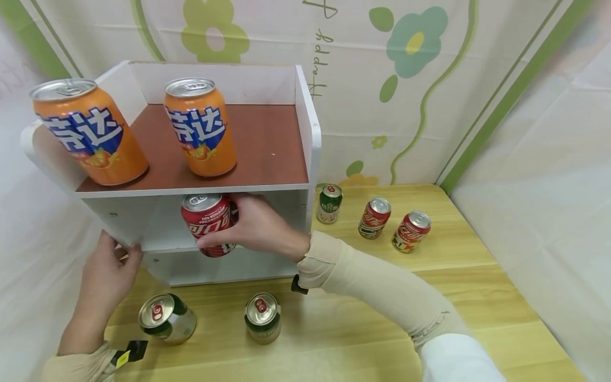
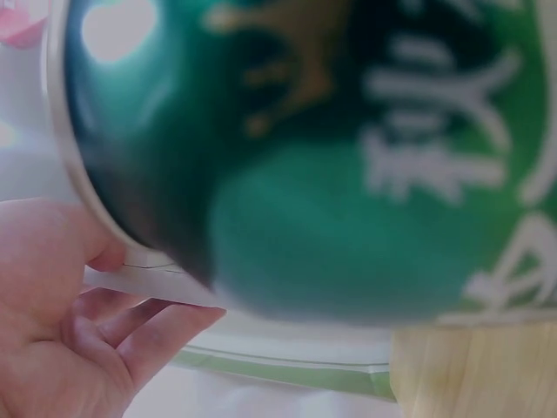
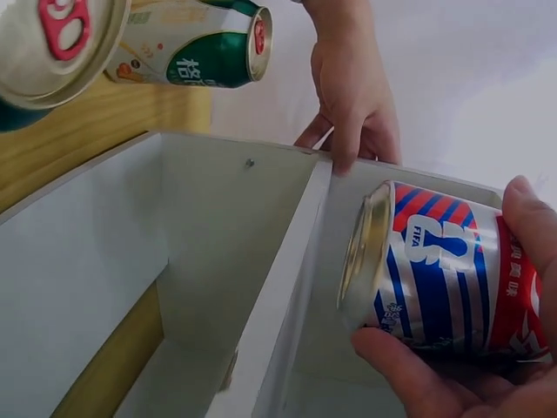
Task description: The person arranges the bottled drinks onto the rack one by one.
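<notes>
My right hand (image 1: 262, 225) grips a red cola can (image 1: 206, 223) at the front opening of the white shelf's (image 1: 313, 138) middle level, above the lower board. In the right wrist view the can's striped side with a FIFA mark faces the camera, thumb and fingers around it. My left hand (image 1: 108, 270) pinches the front edge of the shelf's left side panel, thumb on one side and fingers on the other, as the left wrist view shows. A green-and-white can (image 2: 305, 174) fills much of that view, close in front of the camera.
On the shelf's brown top stand two orange soda cans (image 1: 102, 140) (image 1: 202, 132). Two green-topped cans (image 1: 179, 321) (image 1: 264, 323) stand on the wooden table in front. Right of the shelf are a green can (image 1: 329, 204) and two red cans (image 1: 374, 218) (image 1: 410, 232). Patterned fabric (image 1: 363, 106) hangs behind.
</notes>
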Demonstrator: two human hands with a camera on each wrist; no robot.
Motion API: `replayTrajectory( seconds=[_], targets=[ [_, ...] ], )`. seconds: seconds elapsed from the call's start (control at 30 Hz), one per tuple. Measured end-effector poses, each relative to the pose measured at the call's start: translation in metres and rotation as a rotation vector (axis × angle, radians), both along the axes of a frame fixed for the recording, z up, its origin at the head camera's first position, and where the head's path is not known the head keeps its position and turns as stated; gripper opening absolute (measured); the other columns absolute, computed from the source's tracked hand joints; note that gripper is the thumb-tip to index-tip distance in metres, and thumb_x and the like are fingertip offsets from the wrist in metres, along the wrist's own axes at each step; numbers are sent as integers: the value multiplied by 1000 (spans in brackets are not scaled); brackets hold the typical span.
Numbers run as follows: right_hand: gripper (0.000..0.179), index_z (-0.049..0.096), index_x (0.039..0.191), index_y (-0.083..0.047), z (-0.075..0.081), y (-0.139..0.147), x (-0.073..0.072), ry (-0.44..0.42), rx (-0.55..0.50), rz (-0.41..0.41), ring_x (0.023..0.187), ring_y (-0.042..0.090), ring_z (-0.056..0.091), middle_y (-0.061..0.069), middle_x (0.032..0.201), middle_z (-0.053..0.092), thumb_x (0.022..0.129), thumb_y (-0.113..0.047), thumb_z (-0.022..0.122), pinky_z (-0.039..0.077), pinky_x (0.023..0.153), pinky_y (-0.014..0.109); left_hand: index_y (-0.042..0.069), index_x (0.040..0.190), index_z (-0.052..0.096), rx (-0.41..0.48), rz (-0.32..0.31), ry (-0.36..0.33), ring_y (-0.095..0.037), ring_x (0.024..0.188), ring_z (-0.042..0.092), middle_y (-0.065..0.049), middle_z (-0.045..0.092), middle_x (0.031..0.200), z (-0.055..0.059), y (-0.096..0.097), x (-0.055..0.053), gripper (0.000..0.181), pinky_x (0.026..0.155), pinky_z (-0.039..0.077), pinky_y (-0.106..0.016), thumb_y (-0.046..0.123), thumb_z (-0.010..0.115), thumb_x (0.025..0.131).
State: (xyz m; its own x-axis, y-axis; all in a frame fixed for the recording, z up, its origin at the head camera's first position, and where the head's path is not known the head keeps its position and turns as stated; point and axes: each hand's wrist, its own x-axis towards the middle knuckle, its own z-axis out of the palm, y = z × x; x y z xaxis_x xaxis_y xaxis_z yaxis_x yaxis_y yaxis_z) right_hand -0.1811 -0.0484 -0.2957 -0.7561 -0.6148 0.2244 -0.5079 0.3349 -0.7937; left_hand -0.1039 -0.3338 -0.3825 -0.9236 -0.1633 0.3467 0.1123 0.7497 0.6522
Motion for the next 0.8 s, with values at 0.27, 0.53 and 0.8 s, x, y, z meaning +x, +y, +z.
replayTrajectory(
  seconds=[0.27, 0.53, 0.8],
  targets=[
    [86, 46, 144, -19, -1, -15, -3, -29, -80, 8, 107, 1, 56, -8, 127, 58, 74, -31, 93, 49, 89, 16, -5, 143, 33, 12, 2, -5, -65, 108, 56, -40, 48, 138, 0, 2, 0, 47, 67, 32, 4, 8, 49, 101],
    [87, 45, 144, -20, 3, -30, -3, -13, -66, -23, 108, -3, 53, -11, 127, 57, 72, -33, 94, 46, 90, 13, -4, 146, 32, -5, 17, -13, -65, 107, 56, -40, 48, 138, 0, 1, 0, 50, 67, 50, -7, 8, 50, 101],
    [84, 45, 142, -21, 5, -43, 1, -35, -33, -21, 107, -4, 53, -12, 127, 56, 74, -33, 93, 46, 89, 11, -4, 145, 33, 3, 13, 5, -66, 105, 56, -40, 48, 138, 0, 1, -1, 49, 66, 33, 5, 7, 50, 100]
  ],
)
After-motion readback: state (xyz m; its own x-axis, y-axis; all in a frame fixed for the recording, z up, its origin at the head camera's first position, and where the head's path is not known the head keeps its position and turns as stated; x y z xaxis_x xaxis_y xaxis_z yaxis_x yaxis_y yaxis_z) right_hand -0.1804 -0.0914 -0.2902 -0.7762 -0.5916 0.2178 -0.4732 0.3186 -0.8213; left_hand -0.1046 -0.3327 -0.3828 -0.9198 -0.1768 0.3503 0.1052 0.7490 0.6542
